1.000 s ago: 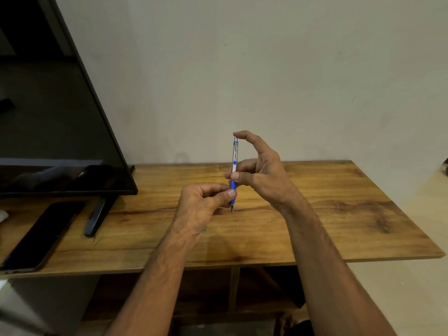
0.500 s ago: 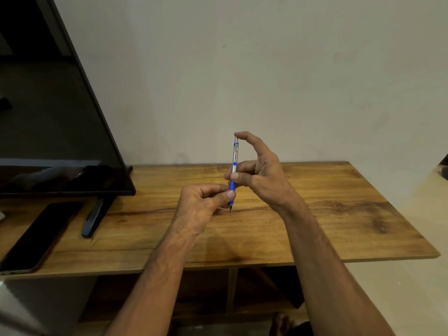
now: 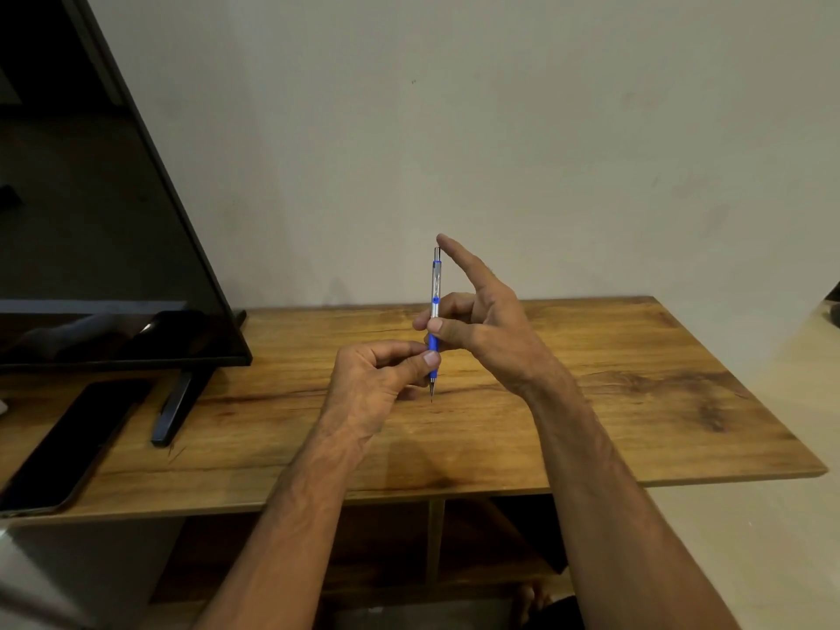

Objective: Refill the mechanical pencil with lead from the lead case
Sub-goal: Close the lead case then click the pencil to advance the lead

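Observation:
A mechanical pencil, silver with a blue grip, stands upright above the wooden table, tip down. My right hand pinches its barrel between thumb and middle finger, and the index finger stretches up beside the top cap. My left hand is curled, with thumb and fingers pinching the blue grip near the tip. Whether that hand also holds anything else is hidden. No lead case shows in this view.
A black TV screen stands at the left on a dark foot. A black phone lies flat at the table's front left. The wall rises right behind the table.
My right index finger has straightened and lifted off the pencil's top cap. The pencil and my left hand stay about where they were.

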